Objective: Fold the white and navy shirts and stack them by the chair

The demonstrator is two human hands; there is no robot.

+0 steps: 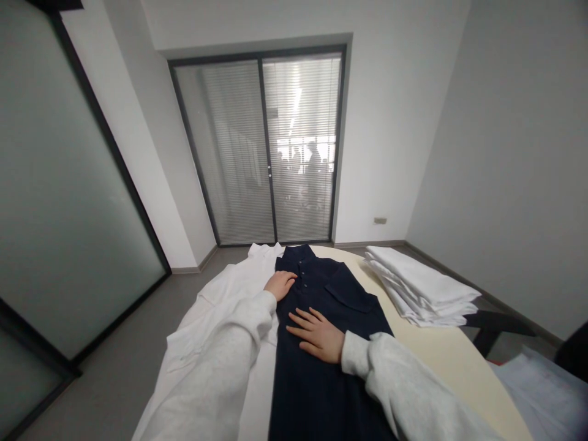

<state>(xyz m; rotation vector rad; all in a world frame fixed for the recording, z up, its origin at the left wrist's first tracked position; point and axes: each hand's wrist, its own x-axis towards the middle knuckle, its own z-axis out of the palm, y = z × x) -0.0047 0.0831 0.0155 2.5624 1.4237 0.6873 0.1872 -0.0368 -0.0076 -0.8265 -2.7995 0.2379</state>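
Overhead, so to speak, the room comes first: pale grey walls, a frosted glass partition point(59, 202) at nine o'clock, and a sliding door with slatted blinds point(261, 147) at twelve o'clock, grey floor beneath. A cream, round-edged table point(441, 355) fills the lower middle, its curved rim running from twelve o'clock down toward five.

Down the table's centre lies a navy shirt point(321, 367), flat and face up, collar at twelve o'clock, buttoned placket and a chest pocket showing. Under and beside it, toward nine o'clock, white garments point(215, 306) are spread out and hang over the table's left edge. At two o'clock sits a stack of folded white cloths point(422, 288), well apart from the navy shirt.

Both arms wear light grey sleeves. The left hand point(279, 284) rests palm down on the shirt's left edge near the collar, fingers loosely curled, gripping nothing. The right hand point(318, 335) lies flat on the shirt's chest, fingers spread and pointing toward nine o'clock, also holding nothing.

Bare tabletop shows between the shirt and the stack, and onward toward four o'clock.
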